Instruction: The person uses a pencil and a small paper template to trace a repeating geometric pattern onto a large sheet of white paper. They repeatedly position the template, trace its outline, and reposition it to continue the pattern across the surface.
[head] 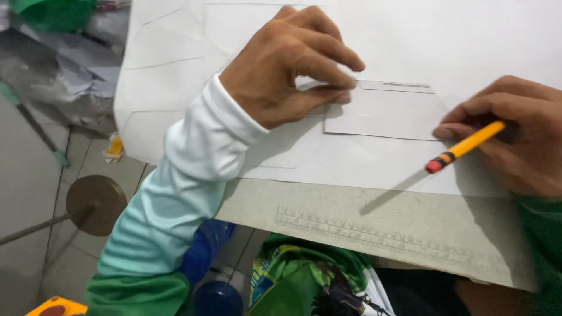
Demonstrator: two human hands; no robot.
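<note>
While the card template (386, 111) is pinned flat by the left hand (287, 64), a yellow pencil (465, 146) is gripped just beside its right edge by the right hand (515, 134).

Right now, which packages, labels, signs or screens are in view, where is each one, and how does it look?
No packages, signs or screens are in view.
Printed ruler scale: along the near edge of the grey table, a faint long strip of marks.
Small crumpled yellow and white scrap: on the tiled floor at left, too blurred to identify.
</note>
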